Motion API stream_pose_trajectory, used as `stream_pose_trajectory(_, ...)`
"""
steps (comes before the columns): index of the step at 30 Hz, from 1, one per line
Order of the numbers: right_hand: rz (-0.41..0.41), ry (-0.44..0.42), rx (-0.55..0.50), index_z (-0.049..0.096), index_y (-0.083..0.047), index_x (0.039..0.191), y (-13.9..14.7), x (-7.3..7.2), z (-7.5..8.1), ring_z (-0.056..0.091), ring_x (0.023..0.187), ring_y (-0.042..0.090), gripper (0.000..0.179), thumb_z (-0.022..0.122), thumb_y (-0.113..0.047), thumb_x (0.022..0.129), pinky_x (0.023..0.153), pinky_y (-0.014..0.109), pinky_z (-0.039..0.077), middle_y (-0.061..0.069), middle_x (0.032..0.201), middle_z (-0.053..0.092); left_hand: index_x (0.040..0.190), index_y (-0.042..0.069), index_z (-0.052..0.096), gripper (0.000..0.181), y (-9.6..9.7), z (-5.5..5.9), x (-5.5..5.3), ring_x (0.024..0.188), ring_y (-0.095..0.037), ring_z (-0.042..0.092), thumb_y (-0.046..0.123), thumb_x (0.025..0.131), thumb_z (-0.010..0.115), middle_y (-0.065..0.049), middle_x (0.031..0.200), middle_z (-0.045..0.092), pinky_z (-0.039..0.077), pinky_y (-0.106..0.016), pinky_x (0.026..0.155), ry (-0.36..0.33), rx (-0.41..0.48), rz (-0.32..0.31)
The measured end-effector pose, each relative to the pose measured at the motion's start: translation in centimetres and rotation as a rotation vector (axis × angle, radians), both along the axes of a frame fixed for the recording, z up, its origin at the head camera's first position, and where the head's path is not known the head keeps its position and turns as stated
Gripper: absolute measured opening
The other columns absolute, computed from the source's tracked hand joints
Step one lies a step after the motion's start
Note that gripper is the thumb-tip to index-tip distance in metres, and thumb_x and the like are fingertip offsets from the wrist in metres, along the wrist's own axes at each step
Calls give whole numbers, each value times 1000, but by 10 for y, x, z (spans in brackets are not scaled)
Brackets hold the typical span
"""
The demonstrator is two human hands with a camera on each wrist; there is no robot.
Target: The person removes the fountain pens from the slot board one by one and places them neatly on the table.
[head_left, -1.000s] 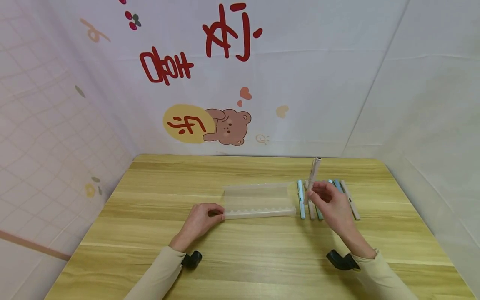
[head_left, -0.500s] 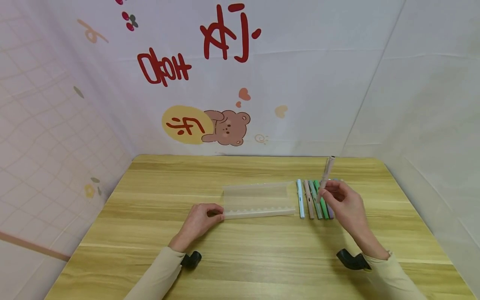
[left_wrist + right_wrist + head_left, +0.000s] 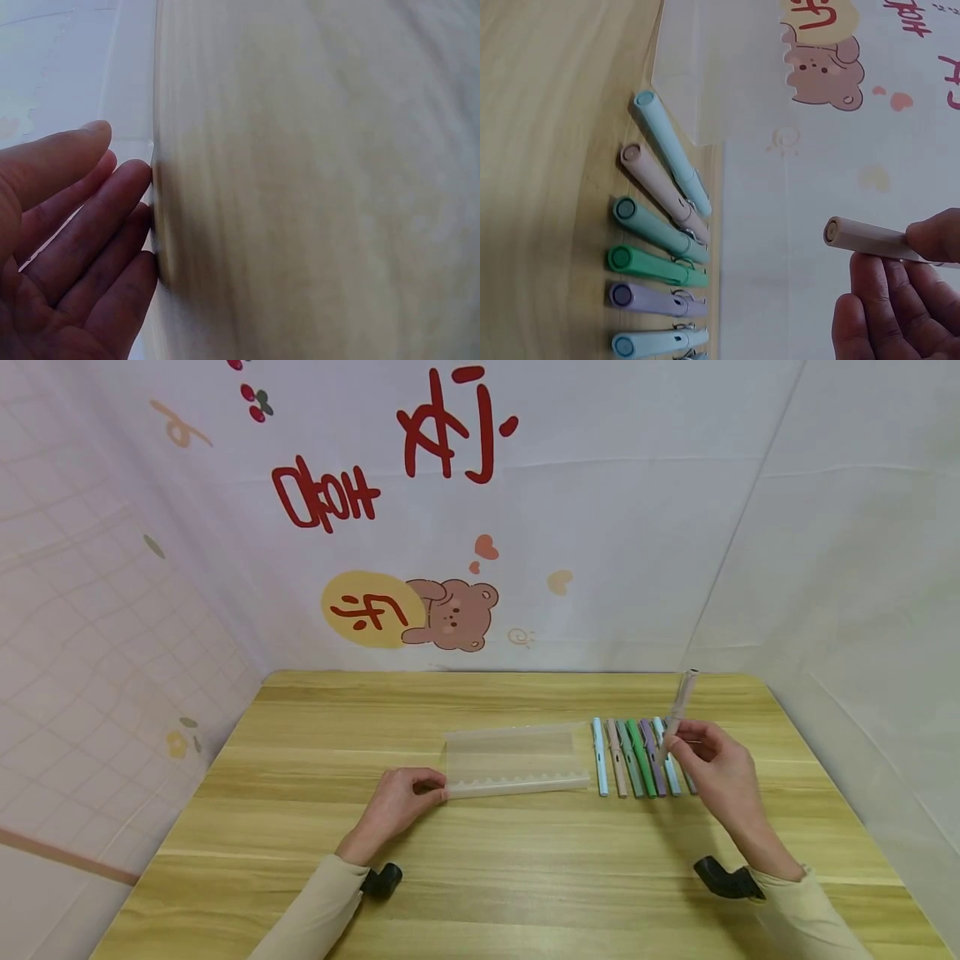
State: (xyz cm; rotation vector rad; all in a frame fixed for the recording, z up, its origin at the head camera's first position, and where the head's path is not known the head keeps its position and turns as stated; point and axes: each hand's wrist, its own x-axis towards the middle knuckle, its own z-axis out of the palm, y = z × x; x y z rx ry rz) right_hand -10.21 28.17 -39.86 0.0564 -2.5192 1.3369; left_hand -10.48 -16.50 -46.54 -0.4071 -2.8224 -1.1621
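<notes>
My right hand (image 3: pixel 716 772) pinches a pale pinkish-beige pen (image 3: pixel 681 700) between thumb and fingers, holding it steeply tilted above the right end of a row of pens. In the right wrist view one round end of the held pen (image 3: pixel 855 234) points toward the row. My left hand (image 3: pixel 401 797) rests at the left end of a clear plastic pen case (image 3: pixel 517 787). The left wrist view shows its fingers (image 3: pixel 94 217) fairly straight, tips at the case's edge, thumb apart. The case lies flat, with a scalloped strip along its front.
Right of the case lie a light blue pen (image 3: pixel 600 757), a pinkish pen (image 3: pixel 617 760), a grey-green pen (image 3: pixel 628 752), a green pen (image 3: pixel 642 758), a purple pen (image 3: pixel 658 781) and another light blue pen (image 3: pixel 674 783). A further bluish pen is partly hidden. Printed cloth walls surround the wooden table (image 3: pixel 487 877).
My right hand has moved right along the row with the pinkish-beige pen still pinched, uncovering more of the lying pens. The left hand has stayed at the case's end.
</notes>
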Motion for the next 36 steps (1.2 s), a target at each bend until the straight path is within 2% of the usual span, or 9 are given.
stream_pose_trajectory(3, -17, 13, 6, 65, 2, 126, 5, 1, -1, 59, 94, -17, 37, 67, -27, 103, 76, 8, 49, -21, 106, 64, 97, 15, 81, 8, -1, -1, 0, 89, -14, 71, 17, 90, 83, 6, 94, 77, 56, -39, 82, -3, 3, -1)
stream_pose_trajectory(9, -45, 8, 1, 66, 1, 127, 16, 1, -3, 60, 92, -17, 36, 67, -26, 103, 68, 12, 50, -27, 102, 63, 96, 15, 81, 7, -2, -2, 1, 89, -14, 71, 18, 90, 83, 5, 95, 77, 56, -38, 82, -3, 1, -3)
stream_pose_trajectory(15, -71, -1, -3, 66, 2, 126, 29, -1, -6, 60, 89, -18, 38, 68, -27, 102, 68, 10, 48, -33, 99, 61, 96, 15, 81, 7, -1, -2, 1, 89, -15, 71, 18, 90, 83, 4, 97, 77, 56, -38, 82, -6, 7, 4)
stream_pose_trajectory(28, -107, -26, 38, 65, 3, 129, 50, -4, -11, 56, 86, -22, 41, 66, -28, 102, 63, 13, 47, -37, 97, 56, 96, 15, 81, 7, 0, -1, 2, 87, -12, 71, 16, 89, 83, 5, 96, 77, 56, -36, 81, -8, 9, 16)
stream_pose_trajectory(36, -65, -45, -35, 61, 10, 130, 62, -4, -13, 64, 84, -15, 43, 64, -24, 104, 67, 14, 54, -30, 98, 61, 97, 14, 81, 8, -2, 1, 1, 88, -14, 71, 18, 90, 83, 5, 94, 77, 57, -39, 82, -10, 15, -9)
